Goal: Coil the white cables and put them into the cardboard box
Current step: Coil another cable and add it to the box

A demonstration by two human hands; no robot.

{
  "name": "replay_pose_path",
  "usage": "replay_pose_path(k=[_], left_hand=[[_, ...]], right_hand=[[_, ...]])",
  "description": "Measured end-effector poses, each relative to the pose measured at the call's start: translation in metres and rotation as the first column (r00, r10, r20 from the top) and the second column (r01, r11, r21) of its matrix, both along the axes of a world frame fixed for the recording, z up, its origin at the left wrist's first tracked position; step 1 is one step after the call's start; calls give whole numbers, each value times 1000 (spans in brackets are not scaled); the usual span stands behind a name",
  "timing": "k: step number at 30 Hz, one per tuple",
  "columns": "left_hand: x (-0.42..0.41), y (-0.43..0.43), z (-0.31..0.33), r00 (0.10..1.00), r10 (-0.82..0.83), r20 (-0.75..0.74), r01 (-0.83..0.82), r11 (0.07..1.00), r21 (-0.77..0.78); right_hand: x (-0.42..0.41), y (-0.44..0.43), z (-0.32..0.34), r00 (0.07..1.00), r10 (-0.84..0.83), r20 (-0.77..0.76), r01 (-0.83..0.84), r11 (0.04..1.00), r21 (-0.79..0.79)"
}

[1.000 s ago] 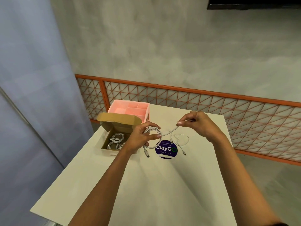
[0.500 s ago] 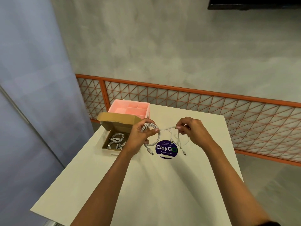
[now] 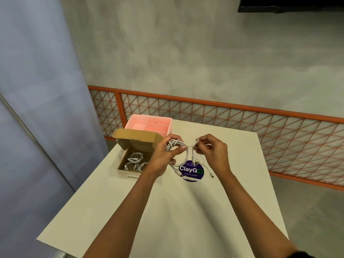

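My left hand (image 3: 163, 157) grips a white cable (image 3: 176, 144) wound into loops above the table, one plug end dangling below it. My right hand (image 3: 210, 151) pinches the free end of the same cable just to the right. A second white cable (image 3: 209, 169) lies loose on the table under my right hand. The open cardboard box (image 3: 122, 162) stands to the left with its lid up, and several coiled white cables (image 3: 135, 159) lie inside it.
A pink divided organiser (image 3: 163, 125) stands behind the box at the table's far left. A dark round ClayGo sticker (image 3: 191, 172) lies on the white table (image 3: 167, 211). An orange lattice railing (image 3: 242, 118) runs behind the table.
My right hand has moved left, close to my left hand, bringing the cable's free end to the coil. The coil in my left hand has gained loops.
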State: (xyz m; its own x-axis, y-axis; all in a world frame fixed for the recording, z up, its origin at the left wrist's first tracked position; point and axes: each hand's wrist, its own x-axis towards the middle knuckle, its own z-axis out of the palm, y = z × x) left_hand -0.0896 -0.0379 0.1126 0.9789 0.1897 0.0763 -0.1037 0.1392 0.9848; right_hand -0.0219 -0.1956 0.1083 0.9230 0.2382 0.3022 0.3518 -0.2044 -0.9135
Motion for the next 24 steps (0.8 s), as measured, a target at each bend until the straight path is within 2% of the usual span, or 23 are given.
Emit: replay_pose_path(k=[3, 6, 9, 12, 15, 17, 19, 24], left_hand=[[2, -3, 0, 1000, 5, -2, -5, 1000, 0], [2, -4, 1, 1000, 2, -3, -2, 1000, -5], [2, -2, 2, 999, 35, 2, -35, 999, -7], [4, 1, 2, 999, 39, 22, -38, 999, -9], [4, 1, -1, 999, 37, 23, -37, 999, 6], [4, 0, -4, 998, 57, 26, -57, 998, 3], [5, -1, -7, 997, 80, 16, -80, 997, 9], [8, -1, -7, 994, 111, 10, -111, 991, 68]], right_hand=[[-6, 8, 2, 982, -3, -186, 41, 979, 199], [-8, 12, 7, 934, 89, -346, 41, 935, 351], [-9, 14, 14, 857, 192, -479, 35, 905, 424], [-8, 15, 17, 738, 289, -610, 49, 878, 476], [-4, 11, 17, 659, 341, -670, -62, 913, 404], [-5, 8, 17, 659, 357, -662, -238, 934, 267], [-7, 6, 18, 667, 371, -647, -339, 924, 180], [-10, 5, 17, 658, 436, -614, -455, 880, 137]])
